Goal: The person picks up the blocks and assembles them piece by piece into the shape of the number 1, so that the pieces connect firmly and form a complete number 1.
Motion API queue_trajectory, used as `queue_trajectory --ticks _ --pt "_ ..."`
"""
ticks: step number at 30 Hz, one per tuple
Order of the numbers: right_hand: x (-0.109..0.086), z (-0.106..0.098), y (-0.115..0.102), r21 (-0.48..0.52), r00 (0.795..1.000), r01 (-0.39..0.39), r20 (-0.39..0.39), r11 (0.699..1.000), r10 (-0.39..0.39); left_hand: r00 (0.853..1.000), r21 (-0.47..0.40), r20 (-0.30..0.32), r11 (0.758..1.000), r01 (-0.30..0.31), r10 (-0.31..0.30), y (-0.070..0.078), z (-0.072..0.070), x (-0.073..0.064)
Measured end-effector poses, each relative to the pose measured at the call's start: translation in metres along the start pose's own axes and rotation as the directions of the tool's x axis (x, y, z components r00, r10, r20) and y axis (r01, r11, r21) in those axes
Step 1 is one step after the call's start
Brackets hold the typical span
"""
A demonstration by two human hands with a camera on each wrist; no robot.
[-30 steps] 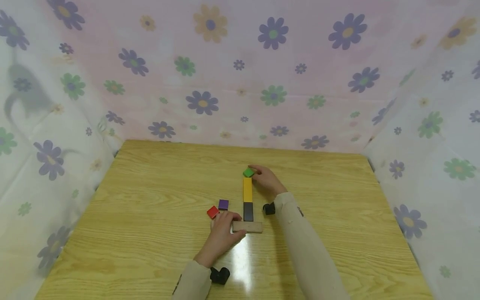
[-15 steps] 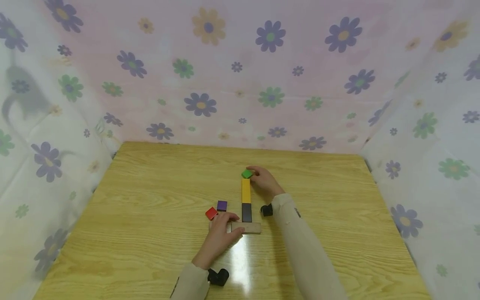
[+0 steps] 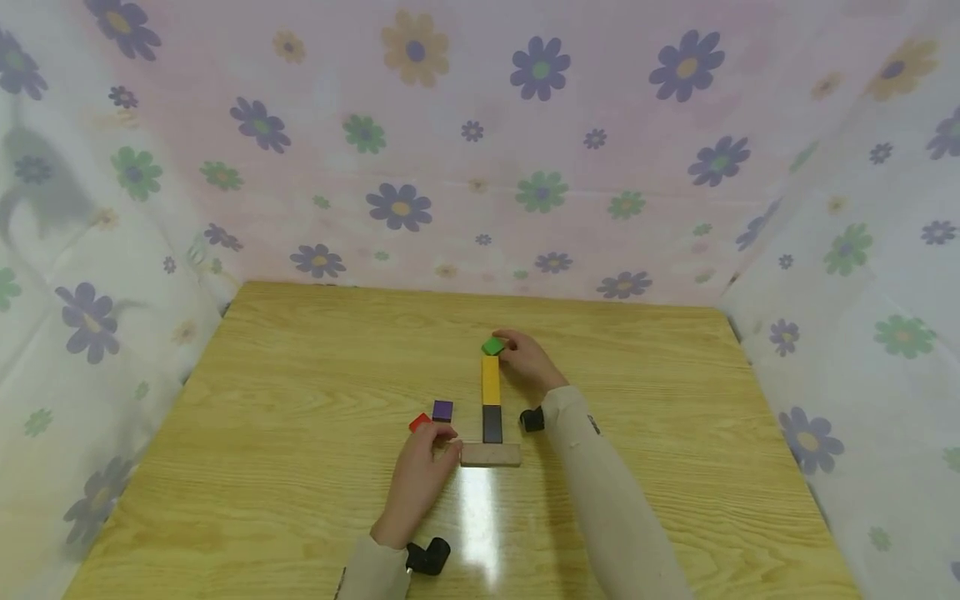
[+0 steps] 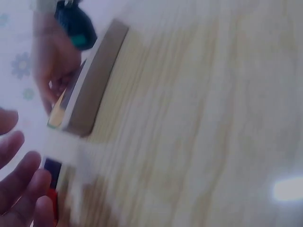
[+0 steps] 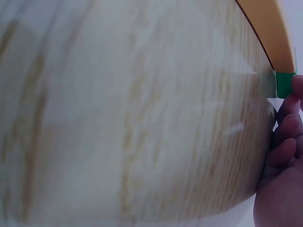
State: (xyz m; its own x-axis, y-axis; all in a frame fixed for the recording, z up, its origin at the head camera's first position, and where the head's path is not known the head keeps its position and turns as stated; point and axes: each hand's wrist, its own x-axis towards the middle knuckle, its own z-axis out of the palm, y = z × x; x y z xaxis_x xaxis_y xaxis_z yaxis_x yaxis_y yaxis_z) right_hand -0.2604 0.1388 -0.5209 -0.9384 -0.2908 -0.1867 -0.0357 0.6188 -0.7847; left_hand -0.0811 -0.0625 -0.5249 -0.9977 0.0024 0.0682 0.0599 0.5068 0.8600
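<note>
My left hand (image 3: 418, 471) is just off the left end of a plain wooden block (image 3: 491, 455), fingers loosely bent; in the left wrist view its fingertips (image 4: 32, 161) show bare. A pale, blurred patch lies beside them. At the far end of the row, my right hand (image 3: 528, 358) pinches a small green block (image 3: 492, 346), which is turned cornerwise. A yellow block (image 3: 490, 381) and a black block (image 3: 492, 424) form a straight line from the green block to the wooden one. The right wrist view shows the green block (image 5: 284, 85) against the yellow block's end.
A purple block (image 3: 442, 411) and a red block (image 3: 420, 422) lie left of the row, the red one partly behind my left hand. Black wrist cameras (image 3: 429, 557) sit below both sleeves. Flowered cloth walls (image 3: 480, 167) surround the wooden table (image 3: 300, 375) at the back and sides.
My left hand has drawn back leftward off the wooden block, baring its left end and covering more of the red block. My right hand stays on the green block.
</note>
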Motion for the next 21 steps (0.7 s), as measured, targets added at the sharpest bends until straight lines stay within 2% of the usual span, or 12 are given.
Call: queue_trajectory --ticks 4,8,13,17,21 --pt "0.001 0.000 0.002 0.015 1.000 -0.017 0.005 1.000 0.017 0.992 0.073 -0.123 0.996 0.051 -0.042 -0.004 -0.009 0.004" --pt "0.001 0.000 0.003 0.019 1.000 -0.020 -0.002 1.000 0.021 0.979 0.106 -0.179 0.987 0.123 -0.102 -0.009 -0.016 0.007" --pt "0.000 0.000 0.003 0.000 1.000 -0.006 0.000 1.000 0.006 0.979 0.102 -0.153 0.983 0.150 -0.134 -0.014 -0.019 0.008" --pt "-0.001 0.001 0.002 0.009 1.000 0.005 0.009 1.000 -0.005 0.983 0.106 -0.134 0.985 0.138 -0.123 -0.016 -0.020 0.011" --pt "-0.001 0.001 -0.001 0.009 1.000 0.008 0.001 1.000 -0.008 0.987 0.157 -0.110 0.979 0.132 -0.116 -0.020 -0.023 0.019"
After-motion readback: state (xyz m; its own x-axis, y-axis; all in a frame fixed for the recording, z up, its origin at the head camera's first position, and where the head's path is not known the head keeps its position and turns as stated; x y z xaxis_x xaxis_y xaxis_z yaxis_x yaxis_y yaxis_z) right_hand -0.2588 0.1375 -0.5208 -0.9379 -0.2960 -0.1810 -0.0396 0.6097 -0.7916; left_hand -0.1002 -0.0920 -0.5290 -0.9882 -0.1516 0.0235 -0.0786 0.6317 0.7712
